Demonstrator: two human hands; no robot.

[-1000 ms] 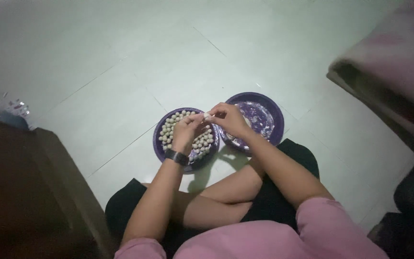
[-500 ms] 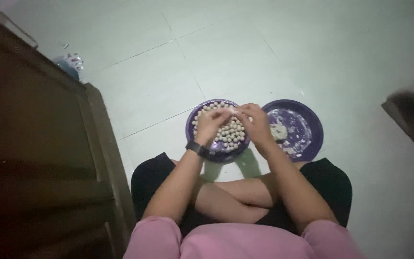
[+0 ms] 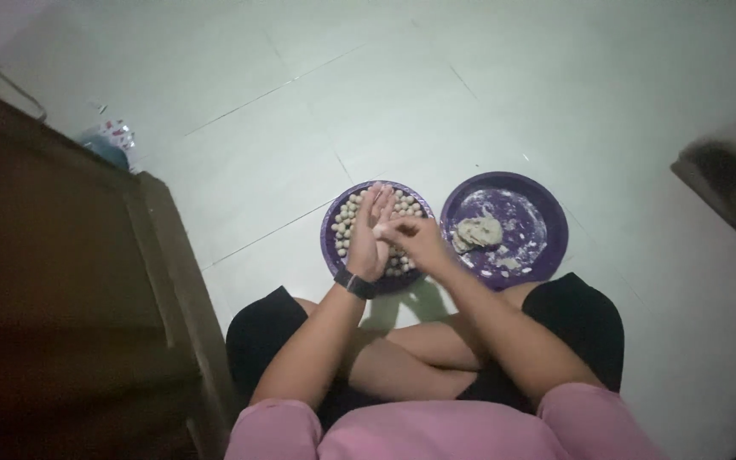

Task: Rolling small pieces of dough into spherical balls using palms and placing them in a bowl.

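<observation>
The left hand (image 3: 372, 234) is held flat and upright, fingers extended, palm turned toward 3 o'clock. The right hand (image 3: 415, 238) is pressed against that palm, fingers curled; whether anything is grasped between the hands cannot be told. Both hands are held above the round purple plastic plate of small pale dough balls (image 3: 341, 255), set on the white tiled floor (image 3: 300, 128). At 3 o'clock, just beside it, a second purple plate (image 3: 547, 217) carries a pale dough lump (image 3: 479, 232). A dark wooden cabinet (image 3: 61, 298) is seen at 9 o'clock.
</observation>
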